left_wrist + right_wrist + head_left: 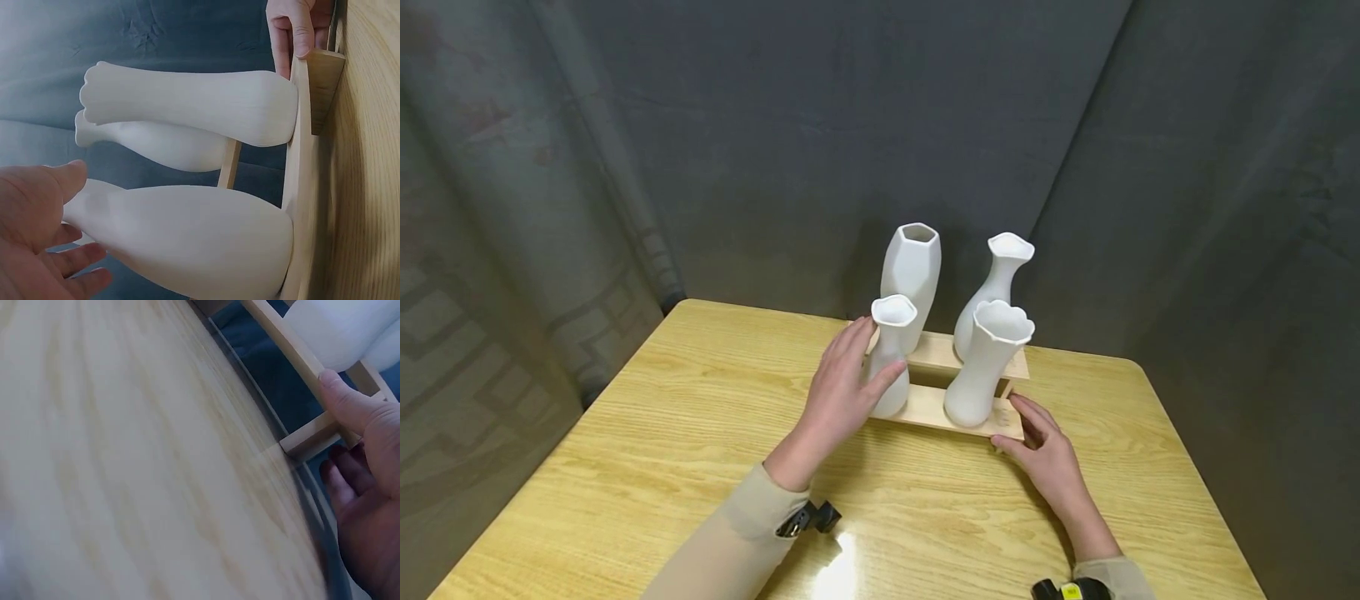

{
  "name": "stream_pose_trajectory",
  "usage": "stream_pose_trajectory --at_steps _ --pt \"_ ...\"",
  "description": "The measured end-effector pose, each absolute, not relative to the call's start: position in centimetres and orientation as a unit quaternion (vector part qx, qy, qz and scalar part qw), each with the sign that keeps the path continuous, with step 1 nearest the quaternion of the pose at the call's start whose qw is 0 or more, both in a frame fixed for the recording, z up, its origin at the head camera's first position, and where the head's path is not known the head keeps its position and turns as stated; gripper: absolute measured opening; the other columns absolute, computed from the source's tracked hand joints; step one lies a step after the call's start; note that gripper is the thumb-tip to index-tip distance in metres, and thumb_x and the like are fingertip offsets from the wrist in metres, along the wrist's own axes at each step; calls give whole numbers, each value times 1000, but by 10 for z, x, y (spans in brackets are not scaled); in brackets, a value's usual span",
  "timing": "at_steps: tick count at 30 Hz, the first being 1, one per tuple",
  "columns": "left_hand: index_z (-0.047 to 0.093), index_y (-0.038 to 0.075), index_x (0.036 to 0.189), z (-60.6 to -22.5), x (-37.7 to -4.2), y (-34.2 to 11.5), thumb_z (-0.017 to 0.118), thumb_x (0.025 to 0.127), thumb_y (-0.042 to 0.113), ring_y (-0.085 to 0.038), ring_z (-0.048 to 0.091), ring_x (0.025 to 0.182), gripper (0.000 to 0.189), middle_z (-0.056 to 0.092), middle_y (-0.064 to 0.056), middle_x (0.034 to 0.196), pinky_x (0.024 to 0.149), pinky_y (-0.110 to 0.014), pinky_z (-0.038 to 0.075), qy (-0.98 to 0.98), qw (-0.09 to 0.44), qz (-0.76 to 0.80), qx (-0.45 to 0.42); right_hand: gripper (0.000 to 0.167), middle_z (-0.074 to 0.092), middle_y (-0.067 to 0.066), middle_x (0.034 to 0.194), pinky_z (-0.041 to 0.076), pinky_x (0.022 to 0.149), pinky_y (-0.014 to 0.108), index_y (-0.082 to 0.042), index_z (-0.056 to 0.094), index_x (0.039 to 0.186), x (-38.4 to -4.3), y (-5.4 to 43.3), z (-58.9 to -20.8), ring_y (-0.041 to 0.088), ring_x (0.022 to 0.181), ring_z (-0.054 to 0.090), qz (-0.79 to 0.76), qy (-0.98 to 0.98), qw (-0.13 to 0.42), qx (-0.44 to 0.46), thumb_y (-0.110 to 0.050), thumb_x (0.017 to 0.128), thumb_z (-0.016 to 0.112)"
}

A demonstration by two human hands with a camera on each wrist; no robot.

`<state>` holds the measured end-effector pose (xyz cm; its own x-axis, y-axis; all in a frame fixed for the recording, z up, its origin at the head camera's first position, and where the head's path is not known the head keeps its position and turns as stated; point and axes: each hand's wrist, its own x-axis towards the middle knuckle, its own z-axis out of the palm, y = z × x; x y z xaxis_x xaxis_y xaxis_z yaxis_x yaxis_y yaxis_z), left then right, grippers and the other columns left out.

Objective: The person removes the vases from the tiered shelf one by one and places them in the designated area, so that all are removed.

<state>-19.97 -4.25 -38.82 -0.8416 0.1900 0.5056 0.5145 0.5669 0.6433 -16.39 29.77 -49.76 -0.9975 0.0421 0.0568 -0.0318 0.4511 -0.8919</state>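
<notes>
A two-tier wooden stand [928, 408] bears several white vases. My left hand [842, 383] is around the front left vase [891, 398], its thumb crossing in front and its fingers on the left side. In the left wrist view, the thumb and the loosely bent fingers lie on either side of that vase's neck; firm contact does not show. My right hand [1047, 457] grips the right end of the lower shelf, thumb at the front and fingers behind. Beside it, a scalloped-rim vase [973, 392] stands on the lower shelf.
On the upper shelf stand a faceted vase [912, 271] at left and a wavy-rimmed, narrow-necked vase [981, 304] at right. The stand is near the back edge of a wooden table [715, 433]. Grey curtains [760, 167] hang behind it.
</notes>
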Motion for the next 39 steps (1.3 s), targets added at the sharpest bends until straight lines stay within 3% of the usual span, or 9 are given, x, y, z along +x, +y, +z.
stream_pose_trajectory --at_steps 6,10,21,39 --pt "54 6 159 -391 -201 -38 81 103 29 -39 56 144 66 60 -19 156 116 -61 47 -859 194 -429 -199 88 31 9 178 36 120 20 -16 43 171 -164 297 -502 36 163 31 558 -829 23 -27 -33 97 88" --pt "56 5 156 -393 -202 -37 81 104 25 -37 62 137 62 64 -18 151 108 -61 53 -854 197 -439 -199 88 29 7 179 35 124 28 -19 41 172 -164 298 -503 35 164 29 567 -823 16 -32 -33 98 87" --pt "59 0 151 -399 -206 -36 79 105 16 -36 68 129 53 68 -20 143 102 -60 57 -843 222 -445 -203 91 29 9 179 38 111 8 -16 38 173 -164 296 -506 33 162 34 587 -809 21 -35 -31 98 88" --pt "61 2 146 -400 -207 -34 78 105 15 -34 71 117 47 70 -18 136 97 -56 59 -834 232 -456 -209 95 28 8 180 39 112 10 -19 34 175 -167 298 -505 31 161 34 583 -812 14 -43 -34 98 87"
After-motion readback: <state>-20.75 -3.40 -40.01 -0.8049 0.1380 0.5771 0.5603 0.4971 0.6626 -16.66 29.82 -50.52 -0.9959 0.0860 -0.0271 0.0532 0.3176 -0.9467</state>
